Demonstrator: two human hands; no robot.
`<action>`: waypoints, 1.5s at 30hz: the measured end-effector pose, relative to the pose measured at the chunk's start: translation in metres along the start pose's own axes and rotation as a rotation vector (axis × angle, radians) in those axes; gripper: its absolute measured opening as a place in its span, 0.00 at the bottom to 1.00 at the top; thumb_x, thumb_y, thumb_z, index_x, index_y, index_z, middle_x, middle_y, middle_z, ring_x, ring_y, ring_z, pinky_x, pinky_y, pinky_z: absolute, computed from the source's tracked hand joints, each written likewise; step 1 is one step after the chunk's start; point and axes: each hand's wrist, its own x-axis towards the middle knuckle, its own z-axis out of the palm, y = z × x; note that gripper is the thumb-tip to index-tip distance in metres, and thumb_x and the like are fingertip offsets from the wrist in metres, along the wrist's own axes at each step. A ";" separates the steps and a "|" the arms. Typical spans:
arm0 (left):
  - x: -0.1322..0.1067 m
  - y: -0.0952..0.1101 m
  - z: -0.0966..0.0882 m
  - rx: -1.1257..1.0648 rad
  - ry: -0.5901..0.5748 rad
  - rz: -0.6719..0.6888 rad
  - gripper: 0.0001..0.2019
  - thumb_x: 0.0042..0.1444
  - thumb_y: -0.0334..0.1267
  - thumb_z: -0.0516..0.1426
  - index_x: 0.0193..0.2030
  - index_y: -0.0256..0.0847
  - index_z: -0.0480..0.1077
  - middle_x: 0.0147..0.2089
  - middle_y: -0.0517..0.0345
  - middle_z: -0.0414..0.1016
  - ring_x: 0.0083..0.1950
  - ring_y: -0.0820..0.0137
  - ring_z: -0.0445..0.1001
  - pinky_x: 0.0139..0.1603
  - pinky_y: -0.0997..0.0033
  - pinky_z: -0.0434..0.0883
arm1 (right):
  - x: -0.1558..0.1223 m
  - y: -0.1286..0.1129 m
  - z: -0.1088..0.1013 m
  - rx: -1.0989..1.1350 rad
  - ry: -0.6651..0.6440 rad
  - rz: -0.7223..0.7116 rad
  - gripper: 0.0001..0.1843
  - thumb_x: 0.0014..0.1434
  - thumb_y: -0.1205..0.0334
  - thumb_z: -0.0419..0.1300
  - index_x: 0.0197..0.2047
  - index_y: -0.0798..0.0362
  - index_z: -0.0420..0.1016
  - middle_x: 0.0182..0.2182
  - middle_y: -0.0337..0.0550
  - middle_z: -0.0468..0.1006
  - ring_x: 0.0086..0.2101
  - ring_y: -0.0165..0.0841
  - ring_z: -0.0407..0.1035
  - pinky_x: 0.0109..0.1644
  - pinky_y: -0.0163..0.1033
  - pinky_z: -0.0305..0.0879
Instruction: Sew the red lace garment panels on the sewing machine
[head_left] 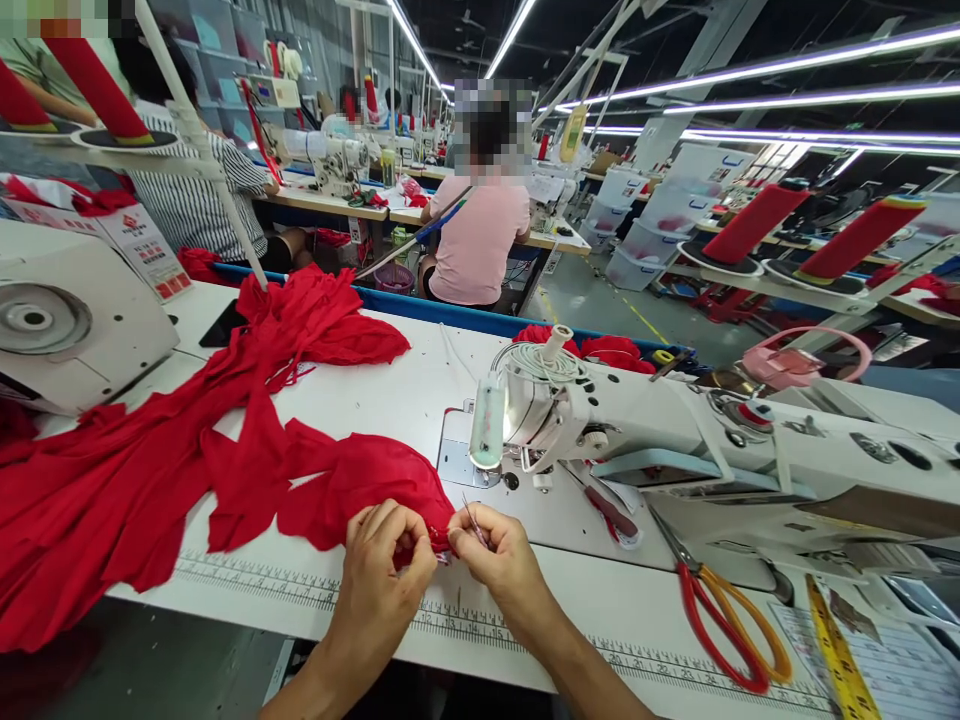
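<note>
My left hand [386, 560] pinches the near edge of a red fabric piece [375, 470] between thumb and fingers. Close beside it, my right hand [499, 550] is closed at the same edge, its thumb and forefinger pressed together at the fabric. A thin pointed metal tool [472, 520] sticks up from the right hand's fingers; its exact kind is too small to tell. The sewing machine head [525, 410] stands just beyond the hands, with its needle area over a metal plate. Long red fabric strips [150, 450] spread leftward from the held piece.
Scissors [727, 620] with red and orange handles lie to the right, near a yellow tape measure [844, 650]. A printed ruler [525, 635] runs along the table's front edge. Another machine [75, 310] stands at left. Red thread cones [757, 225] rise at right. A person in pink [480, 240] sits ahead.
</note>
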 end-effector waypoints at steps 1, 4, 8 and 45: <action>0.001 0.000 -0.001 -0.018 -0.019 -0.022 0.09 0.59 0.35 0.50 0.28 0.44 0.64 0.28 0.62 0.69 0.36 0.65 0.68 0.45 0.61 0.62 | 0.000 0.000 0.000 0.002 -0.002 -0.004 0.12 0.56 0.55 0.61 0.27 0.53 0.68 0.21 0.31 0.59 0.23 0.25 0.48 0.25 0.34 0.45; 0.003 0.000 -0.004 -0.058 -0.067 -0.078 0.09 0.59 0.39 0.50 0.28 0.44 0.64 0.29 0.62 0.70 0.36 0.64 0.68 0.48 0.59 0.61 | -0.001 -0.001 -0.002 -0.035 -0.017 -0.032 0.14 0.57 0.52 0.61 0.28 0.53 0.69 0.21 0.32 0.60 0.24 0.26 0.50 0.27 0.34 0.48; 0.003 -0.001 -0.005 -0.104 -0.106 -0.119 0.10 0.60 0.41 0.50 0.29 0.44 0.66 0.31 0.61 0.71 0.37 0.63 0.68 0.50 0.57 0.62 | -0.004 -0.003 -0.004 -0.123 0.012 -0.083 0.13 0.57 0.51 0.62 0.34 0.54 0.73 0.24 0.34 0.64 0.25 0.27 0.54 0.29 0.34 0.53; 0.018 -0.006 -0.027 -0.522 -0.429 -0.166 0.14 0.63 0.49 0.55 0.40 0.41 0.74 0.38 0.57 0.75 0.41 0.65 0.71 0.44 0.69 0.68 | -0.019 -0.009 -0.027 -1.142 0.115 -0.761 0.17 0.74 0.58 0.48 0.37 0.53 0.72 0.23 0.38 0.73 0.22 0.28 0.64 0.29 0.35 0.49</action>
